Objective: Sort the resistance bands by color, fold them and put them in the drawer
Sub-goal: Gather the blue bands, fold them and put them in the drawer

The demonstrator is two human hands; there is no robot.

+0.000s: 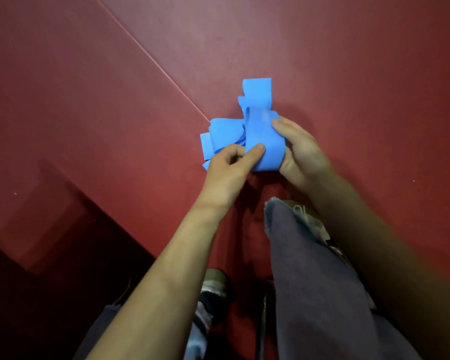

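Nearest, below the bundle of blue resistance bands (255,136), a grey trouser leg (309,268) and a shoe (215,279) show over the red floor (115,100). Farther up, the left hand (229,172) pinches the bundle's lower left, thumb pressed on top and fingers curled. The right hand (302,154) closes its grip on the bundle's right side, thumb over the upper edge. The bands are held above the floor, loosely folded in what seem several layers, with one end sticking up. Beyond the bundle, a thin seam (153,61) runs to the upper left.
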